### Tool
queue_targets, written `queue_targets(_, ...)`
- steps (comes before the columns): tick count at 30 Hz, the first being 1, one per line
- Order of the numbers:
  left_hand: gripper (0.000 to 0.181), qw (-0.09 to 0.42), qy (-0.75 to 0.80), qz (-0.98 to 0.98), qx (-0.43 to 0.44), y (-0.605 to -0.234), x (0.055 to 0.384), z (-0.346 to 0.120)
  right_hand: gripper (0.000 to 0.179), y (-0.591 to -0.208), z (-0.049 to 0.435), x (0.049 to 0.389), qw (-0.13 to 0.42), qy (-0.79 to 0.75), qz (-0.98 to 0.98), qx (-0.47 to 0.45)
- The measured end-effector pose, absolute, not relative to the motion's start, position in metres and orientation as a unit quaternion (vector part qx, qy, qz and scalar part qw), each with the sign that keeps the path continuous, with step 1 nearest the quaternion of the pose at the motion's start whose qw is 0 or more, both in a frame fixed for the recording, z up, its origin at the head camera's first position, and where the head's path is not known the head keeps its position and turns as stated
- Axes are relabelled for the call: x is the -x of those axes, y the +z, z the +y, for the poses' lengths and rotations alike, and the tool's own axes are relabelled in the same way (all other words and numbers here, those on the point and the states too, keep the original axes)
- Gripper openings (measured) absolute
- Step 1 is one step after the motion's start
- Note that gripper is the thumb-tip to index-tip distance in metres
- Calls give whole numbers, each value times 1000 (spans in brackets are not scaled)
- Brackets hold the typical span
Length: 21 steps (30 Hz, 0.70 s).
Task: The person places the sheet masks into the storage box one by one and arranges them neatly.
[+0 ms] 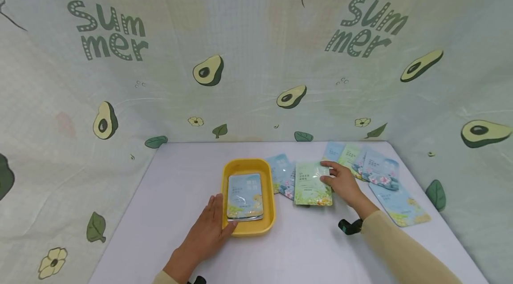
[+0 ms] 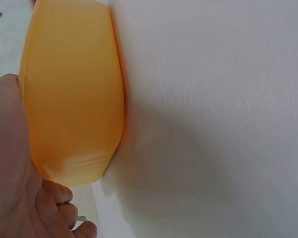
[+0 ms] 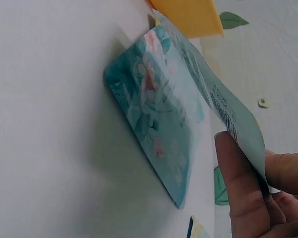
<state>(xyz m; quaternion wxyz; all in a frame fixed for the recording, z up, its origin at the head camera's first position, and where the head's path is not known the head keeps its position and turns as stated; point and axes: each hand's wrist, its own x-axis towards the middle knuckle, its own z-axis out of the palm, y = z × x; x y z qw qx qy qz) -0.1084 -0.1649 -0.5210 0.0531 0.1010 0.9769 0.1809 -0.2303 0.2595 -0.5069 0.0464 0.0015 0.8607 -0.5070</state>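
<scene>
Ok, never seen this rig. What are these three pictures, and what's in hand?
No robot here: just a person's two bare hands. The wide picture comes from a head-worn camera looking forward and down; the two close-ups come from cameras on each wrist. On the white table sits a yellow tray with a blue packet in it; other printed packets lie to its right. The left hand rests against the tray's side. The right hand pinches a green packet by its edge.
</scene>
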Motion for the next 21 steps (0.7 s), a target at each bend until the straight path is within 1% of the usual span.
queue_targets(6,92,57,180,976,-103,-520,107,-163,53,-490,252,228,46,-523,851,-1)
queue_targets(12,93,58,158,980,-106,-516,108,-164,54,-470,233,228,44,-561,827,6)
queue_targets(21,93,52,146,982,-109,-513,110,-165,50,-449,177,232,44,-605,794,19)
